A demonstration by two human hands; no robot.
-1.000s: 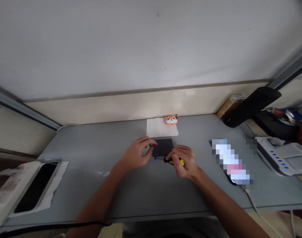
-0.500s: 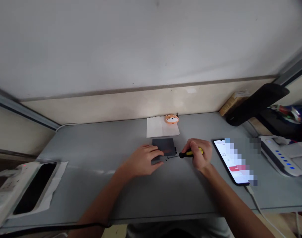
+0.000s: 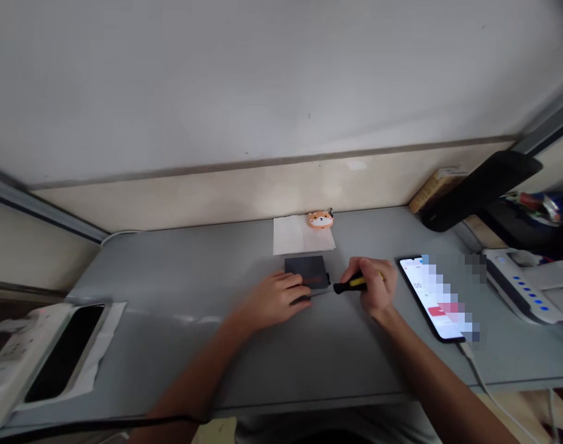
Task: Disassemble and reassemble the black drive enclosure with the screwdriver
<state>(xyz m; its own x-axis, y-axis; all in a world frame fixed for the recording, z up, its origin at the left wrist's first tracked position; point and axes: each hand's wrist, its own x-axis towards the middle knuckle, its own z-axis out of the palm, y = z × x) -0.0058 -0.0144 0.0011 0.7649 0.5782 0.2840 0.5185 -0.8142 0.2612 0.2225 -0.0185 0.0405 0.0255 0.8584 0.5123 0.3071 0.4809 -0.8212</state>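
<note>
A flat dark box [image 3: 309, 269] lies on the grey desk, with a small black knob on its right side. My left hand [image 3: 277, 297] is at its front left corner, fingers overlapping the box. Its thumb and fingers are closed about a small dark piece [image 3: 301, 300] whose kind I cannot make out. In my right hand [image 3: 376, 285] is a screwdriver [image 3: 350, 285] with a black and yellow handle. The thin shaft points left to my left fingertips, where its tip is hard to see.
Behind the box is a white paper [image 3: 288, 235] with an orange animal-faced case [image 3: 320, 219]. A lit phone [image 3: 431, 302] on a cable lies right, near a white power strip [image 3: 521, 290] and a black cylinder [image 3: 480, 191]. A dark-screened phone [image 3: 66, 351] lies left.
My left thumb and fingers have closed together and shifted slightly right. The screwdriver handle has turned a little in my right hand, and its tip is nearer my left fingertips.
</note>
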